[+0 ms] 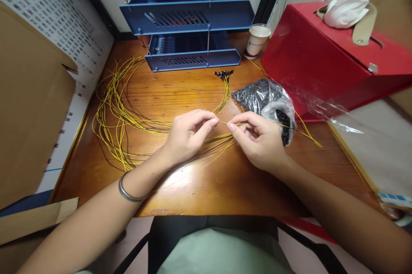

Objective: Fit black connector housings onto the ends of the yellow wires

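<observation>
Hands meet at frame centre over the wooden surface: left hand and right hand each pinch one yellow wire between narrowed fingers. Keeping it taut looks wise. Beyond lie a wire bundle, bag of black parts, blue trays.

This looks like a small office corner turned into a hand-assembly workstation. A glossy brown wooden table is hemmed in by flat brown cardboard sheets, with a stacked blue plastic letter tray and a white paper cup at the back. Loose bundles of thin yellow wires and a clear plastic bag of small black parts cover the table, beside a red cardboard box.
</observation>
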`<move>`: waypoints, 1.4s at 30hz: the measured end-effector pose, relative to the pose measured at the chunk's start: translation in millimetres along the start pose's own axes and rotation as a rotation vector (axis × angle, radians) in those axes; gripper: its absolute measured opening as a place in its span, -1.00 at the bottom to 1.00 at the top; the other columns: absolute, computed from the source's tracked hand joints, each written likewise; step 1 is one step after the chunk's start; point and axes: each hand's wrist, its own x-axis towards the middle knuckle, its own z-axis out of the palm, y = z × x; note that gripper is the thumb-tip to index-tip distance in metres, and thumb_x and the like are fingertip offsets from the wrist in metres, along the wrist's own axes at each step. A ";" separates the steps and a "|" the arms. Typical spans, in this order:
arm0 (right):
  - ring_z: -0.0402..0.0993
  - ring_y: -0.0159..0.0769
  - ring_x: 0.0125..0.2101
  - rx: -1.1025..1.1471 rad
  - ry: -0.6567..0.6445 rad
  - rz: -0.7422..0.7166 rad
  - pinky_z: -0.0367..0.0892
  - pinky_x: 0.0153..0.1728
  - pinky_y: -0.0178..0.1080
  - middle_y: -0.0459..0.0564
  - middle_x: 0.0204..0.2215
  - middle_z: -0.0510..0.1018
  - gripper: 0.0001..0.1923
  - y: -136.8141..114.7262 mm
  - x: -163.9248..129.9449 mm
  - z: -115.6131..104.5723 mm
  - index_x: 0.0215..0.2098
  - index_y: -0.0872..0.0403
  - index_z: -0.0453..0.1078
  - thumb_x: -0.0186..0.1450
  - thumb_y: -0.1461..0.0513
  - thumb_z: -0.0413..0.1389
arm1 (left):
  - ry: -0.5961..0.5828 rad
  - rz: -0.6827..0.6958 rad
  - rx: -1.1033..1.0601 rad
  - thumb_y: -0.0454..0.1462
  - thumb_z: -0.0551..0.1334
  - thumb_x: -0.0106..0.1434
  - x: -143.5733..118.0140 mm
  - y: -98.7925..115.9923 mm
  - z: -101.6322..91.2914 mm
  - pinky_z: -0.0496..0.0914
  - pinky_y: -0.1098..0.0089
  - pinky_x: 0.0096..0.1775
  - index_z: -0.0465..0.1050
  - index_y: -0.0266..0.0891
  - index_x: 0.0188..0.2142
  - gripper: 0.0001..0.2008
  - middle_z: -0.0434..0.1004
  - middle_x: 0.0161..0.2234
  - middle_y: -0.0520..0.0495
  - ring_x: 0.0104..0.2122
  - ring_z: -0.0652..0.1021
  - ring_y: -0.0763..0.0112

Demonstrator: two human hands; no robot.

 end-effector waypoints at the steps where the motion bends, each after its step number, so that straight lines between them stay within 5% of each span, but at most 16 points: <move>1: 0.03 -0.52 -0.70 0.000 0.000 -0.002 -0.03 -0.66 -0.36 -0.26 -0.70 0.21 -0.93 0.0 0.0 0.1 -0.32 0.07 0.45 0.32 0.24 0.16 | -0.002 0.004 0.001 -0.27 0.23 0.39 0.1 -0.1 -0.1 0.37 0.51 -0.31 0.56 -0.27 -0.30 -0.84 0.61 -0.40 -0.01 -0.42 0.53 0.50; 9: 0.01 -0.53 -0.70 0.001 -0.014 -0.021 -0.03 -0.67 -0.37 -0.27 -0.69 0.20 -0.92 0.5 -1.7 0.5 -0.32 0.09 0.45 0.33 0.24 0.16 | 0.013 0.025 0.010 -0.29 0.23 0.39 0.0 -0.5 0.7 0.35 0.52 -0.34 0.54 -0.29 -0.34 -0.82 0.59 -0.43 0.00 -0.45 0.51 0.53; 19: 0.03 -0.53 -0.71 -0.012 0.046 -0.048 -0.05 -0.68 -0.37 -0.27 -0.70 0.21 -0.94 -0.4 1.0 -0.6 -0.34 0.08 0.44 0.31 0.28 0.17 | 0.188 -0.138 -0.176 -0.21 0.23 0.41 -2.5 -6.2 7.9 0.47 0.52 -0.27 0.58 -0.25 -0.17 -0.82 0.66 -0.33 -0.02 -0.37 0.62 0.51; 28: 0.04 -0.52 -0.71 -0.019 0.040 -0.053 -0.04 -0.68 -0.37 -0.26 -0.71 0.21 -0.95 -0.5 0.7 -2.0 -0.34 0.07 0.45 0.31 0.29 0.17 | 0.049 -0.035 -0.158 -0.28 0.30 0.34 -3.6 -5.6 5.7 0.52 0.50 -0.24 0.58 -0.27 -0.17 -0.87 0.68 -0.27 -0.08 -0.31 0.65 0.44; 42: 0.03 -0.53 -0.70 -0.012 0.055 -0.044 -0.04 -0.68 -0.37 -0.26 -0.70 0.22 -0.95 0.4 1.3 0.0 -0.31 0.07 0.46 0.33 0.27 0.17 | 0.025 0.109 0.034 -0.34 0.22 0.38 -0.3 -0.8 1.4 0.39 0.53 -0.31 0.52 -0.29 -0.28 -0.89 0.57 -0.41 0.00 -0.43 0.52 0.52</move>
